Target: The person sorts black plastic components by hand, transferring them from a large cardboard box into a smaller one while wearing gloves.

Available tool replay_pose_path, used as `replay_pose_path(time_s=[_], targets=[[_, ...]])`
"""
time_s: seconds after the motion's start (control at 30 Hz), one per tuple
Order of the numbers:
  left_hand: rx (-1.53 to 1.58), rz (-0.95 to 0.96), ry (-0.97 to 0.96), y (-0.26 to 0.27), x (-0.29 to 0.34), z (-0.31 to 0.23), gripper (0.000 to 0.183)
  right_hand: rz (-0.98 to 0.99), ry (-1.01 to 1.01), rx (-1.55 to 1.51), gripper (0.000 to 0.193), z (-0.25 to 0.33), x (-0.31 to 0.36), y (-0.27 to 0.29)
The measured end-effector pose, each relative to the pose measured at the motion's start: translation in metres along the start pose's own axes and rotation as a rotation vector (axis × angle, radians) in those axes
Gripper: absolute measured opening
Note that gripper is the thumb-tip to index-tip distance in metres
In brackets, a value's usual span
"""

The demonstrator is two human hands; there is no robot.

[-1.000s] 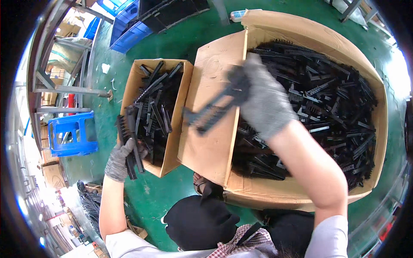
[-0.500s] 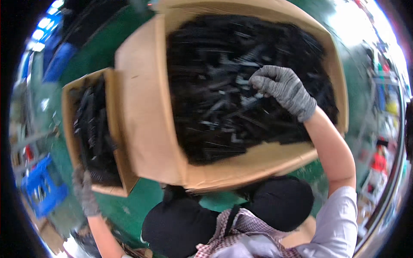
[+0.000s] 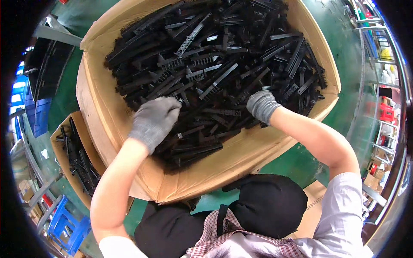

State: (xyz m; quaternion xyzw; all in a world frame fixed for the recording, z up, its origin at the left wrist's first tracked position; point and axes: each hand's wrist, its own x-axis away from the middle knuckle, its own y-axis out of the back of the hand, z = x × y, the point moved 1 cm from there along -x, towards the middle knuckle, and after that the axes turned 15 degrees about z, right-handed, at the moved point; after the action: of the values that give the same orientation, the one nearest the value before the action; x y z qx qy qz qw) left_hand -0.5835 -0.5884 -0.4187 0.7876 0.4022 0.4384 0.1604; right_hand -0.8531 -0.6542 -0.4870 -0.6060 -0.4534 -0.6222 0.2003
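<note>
A large cardboard carton (image 3: 193, 185) holds a heap of black plastic strips (image 3: 223, 77), many with comb-like teeth. Both my hands wear grey knitted gloves and are over this heap. My left hand (image 3: 155, 120) is at the heap's near left, its fingers curled together at the strips; a small pale-edged piece shows by the fingertips. Farther right, my right hand (image 3: 263, 105) reaches down among the strips with bent fingers. Whatever either hand grips is hidden by the gloves and the dark pile.
Against the large carton's left side stands a narrow carton (image 3: 79, 112) with more black strips. A blue plastic stool (image 3: 66, 223) is at the lower left. Shelving with assorted goods (image 3: 385, 112) lines the right. My knees (image 3: 269, 204) are close to the large carton's near wall.
My left hand has left the narrow carton and come over the large carton's heap. My right hand has lowered into the strips. The view has shifted, and the large carton appears turned.
</note>
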Motion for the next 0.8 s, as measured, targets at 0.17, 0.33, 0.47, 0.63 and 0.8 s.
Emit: replay_pose_path(time_s=[0.17,0.33,0.47,0.63,0.8], targets=[[-0.567,0.481,0.307,-0.053,-0.087,0.010,0.023,0.062,0.032,-0.050,0.022,0.023,-0.020,0.003],[-0.700,0.190,0.161,-0.091,-0.102,-0.016,0.021,0.038,0.047,-0.147,0.021,0.007,-0.030,-0.012],[-0.588,-0.022,0.058,-0.096,-0.119,-0.031,0.022,-0.029,0.109,-0.141,0.021,0.006,-0.032,-0.016],[-0.449,-0.097,0.167,-0.094,-0.166,-0.045,0.028,-0.016,0.127,-0.121,0.021,0.007,-0.021,-0.012],[-0.272,0.055,0.315,-0.088,-0.194,-0.047,0.026,-0.295,0.123,-0.089,0.021,0.003,-0.023,-0.033]])
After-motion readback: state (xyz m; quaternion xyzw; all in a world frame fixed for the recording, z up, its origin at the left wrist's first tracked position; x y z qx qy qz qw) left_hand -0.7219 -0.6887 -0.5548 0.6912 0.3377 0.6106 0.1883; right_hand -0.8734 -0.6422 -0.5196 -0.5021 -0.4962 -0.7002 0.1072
